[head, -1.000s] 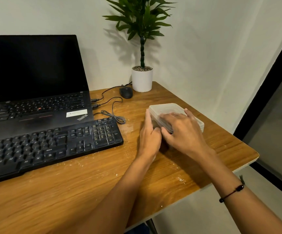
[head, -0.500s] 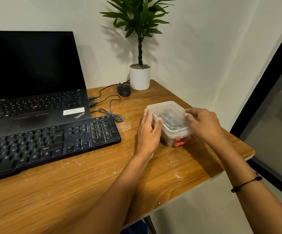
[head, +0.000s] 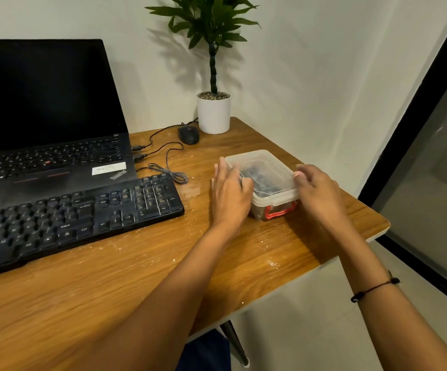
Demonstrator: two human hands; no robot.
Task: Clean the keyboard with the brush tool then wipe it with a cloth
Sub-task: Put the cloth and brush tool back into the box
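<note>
Both hands on the lidded plastic box right of the keyboard on the bench: left hand flat against its side as before, right hand now gripping the right rim.

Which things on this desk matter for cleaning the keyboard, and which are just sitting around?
For the job: black keyboard; lidded plastic box, held by left hand and right hand.

Lying about: laptop; mouse; potted plant; coiled cable.
</note>
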